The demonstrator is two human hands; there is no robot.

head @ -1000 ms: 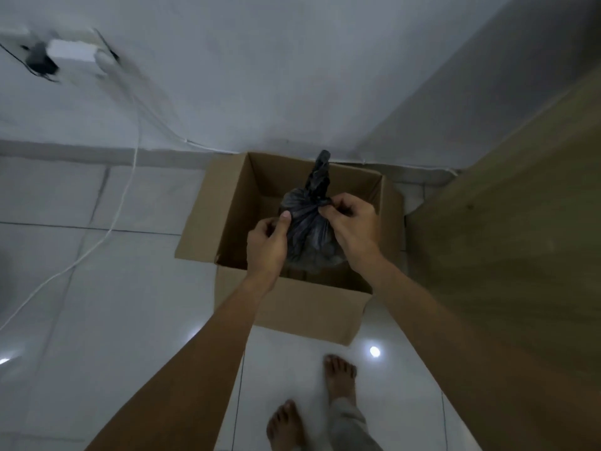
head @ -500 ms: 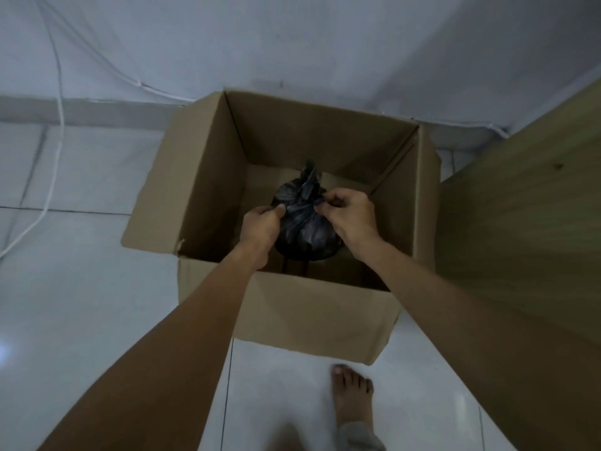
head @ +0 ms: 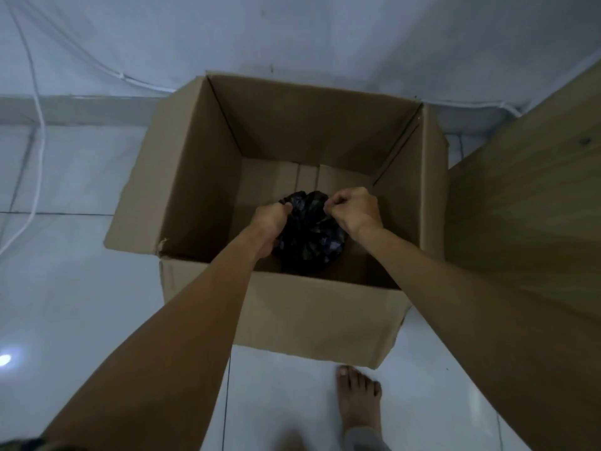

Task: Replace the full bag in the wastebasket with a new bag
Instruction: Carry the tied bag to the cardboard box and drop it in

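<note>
Through the head camera I see a small, crumpled black plastic bag low inside the open brown cardboard box, towards the box's near wall. The left hand grips the bag's left flank, its fingers curled into the plastic. The right hand pinches the gathered top from the other side, fingers clamped on it. It is dark in there, so I cannot tell whether the bag rests on the box's bottom or hangs just above it.

My reading is that the full bag is closed up and handled as one bundle, so the removal half is well under way. I see no fresh bag, and no wastebasket unless the box serves as one, so fitting the new liner is left to do.

A wood-grain panel stands right of the box, a white cable trails left of it, and a bare foot stands in front.
</note>
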